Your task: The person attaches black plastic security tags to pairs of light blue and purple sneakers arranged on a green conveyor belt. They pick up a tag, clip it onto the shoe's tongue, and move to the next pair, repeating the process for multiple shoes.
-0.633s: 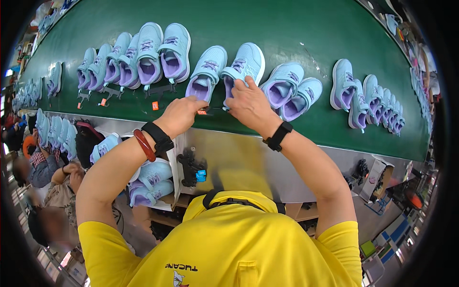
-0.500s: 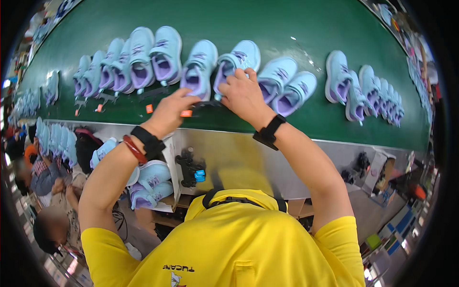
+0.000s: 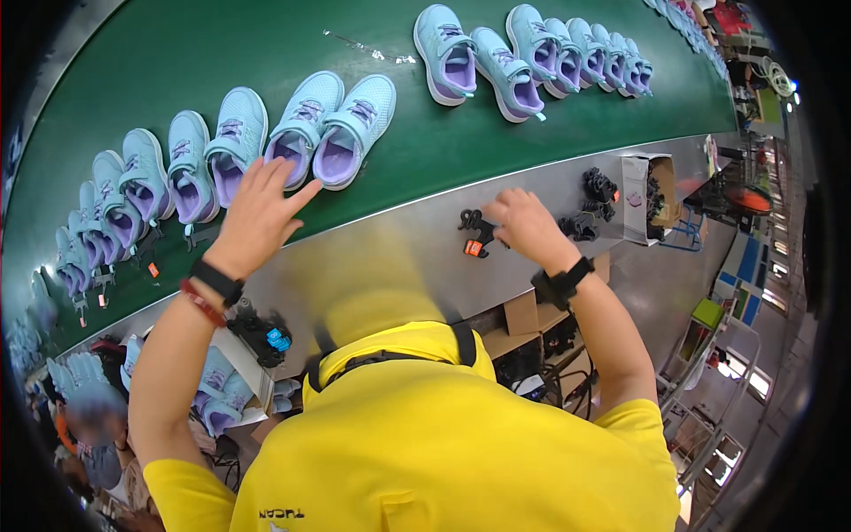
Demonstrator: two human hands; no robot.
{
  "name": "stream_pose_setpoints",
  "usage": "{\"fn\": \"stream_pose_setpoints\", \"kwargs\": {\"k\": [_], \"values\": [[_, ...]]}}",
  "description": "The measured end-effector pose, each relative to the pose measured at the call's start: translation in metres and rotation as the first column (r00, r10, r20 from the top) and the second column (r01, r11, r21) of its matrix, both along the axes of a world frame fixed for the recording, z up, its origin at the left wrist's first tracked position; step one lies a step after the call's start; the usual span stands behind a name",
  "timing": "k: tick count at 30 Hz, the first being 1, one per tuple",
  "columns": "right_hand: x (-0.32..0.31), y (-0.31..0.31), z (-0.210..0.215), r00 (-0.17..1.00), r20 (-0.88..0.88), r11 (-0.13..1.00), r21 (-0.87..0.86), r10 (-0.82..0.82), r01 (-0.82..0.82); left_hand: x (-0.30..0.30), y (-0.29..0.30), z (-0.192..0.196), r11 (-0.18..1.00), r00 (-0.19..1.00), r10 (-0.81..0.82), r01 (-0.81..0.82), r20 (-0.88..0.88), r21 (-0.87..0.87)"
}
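My left hand (image 3: 259, 217) is open, fingers spread, just in front of a light-blue shoe (image 3: 238, 133) with a purple lining; its fingertips overlap the shoe's heel. To its right stands a pair of matching shoes, one shoe (image 3: 306, 115) leaning close against the other shoe (image 3: 359, 124). My right hand (image 3: 529, 229) is over the metal ledge, fingers loosely bent and apart. Close to its fingertips lie small black plastic shoe hangers (image 3: 476, 229) with an orange tag (image 3: 475, 249); I cannot tell whether they touch.
More shoes (image 3: 146, 177) line the green belt (image 3: 222, 44) leftward, some with black hangers at the heels. Another row (image 3: 532, 53) stands at the far right. Heaps of black hangers (image 3: 598, 191) and an open carton (image 3: 651, 199) sit on the metal ledge (image 3: 425, 213). A shoe box (image 3: 239, 372) is lower left.
The view has swung to the right. Both hands have come away from the pair of shoes with the black hanger between them; my right hand has moved right, to the hangers on the ledge.
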State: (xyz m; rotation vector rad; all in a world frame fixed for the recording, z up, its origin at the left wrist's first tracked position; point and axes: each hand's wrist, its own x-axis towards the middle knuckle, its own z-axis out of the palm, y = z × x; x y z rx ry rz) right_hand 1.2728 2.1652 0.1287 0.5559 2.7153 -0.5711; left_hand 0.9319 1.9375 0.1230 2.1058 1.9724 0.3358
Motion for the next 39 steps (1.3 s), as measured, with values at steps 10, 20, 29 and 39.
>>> {"fn": "stream_pose_setpoints", "kwargs": {"k": [10,20,29,39], "values": [[0.041,-0.004,-0.032,0.998,-0.040,0.999,-0.001,-0.044,0.044,0.035,0.036,-0.059,0.924,0.924,0.380,-0.381,-0.042,-0.018],[0.015,0.007,-0.040,0.864,0.072,0.623,-0.663,-0.499,0.415,0.079,0.107,-0.039,0.897,0.892,0.424,-0.437,0.157,0.059],[-0.105,-0.044,-0.031,0.648,0.254,0.078,-0.896,-0.718,0.437,0.060,0.071,-0.065,0.885,0.806,0.430,-0.464,0.407,-0.015],[-0.115,-0.065,-0.040,0.823,0.290,0.168,-0.894,-0.489,0.415,0.047,0.066,-0.068,0.938,0.891,0.335,-0.345,0.305,-0.022]]}}
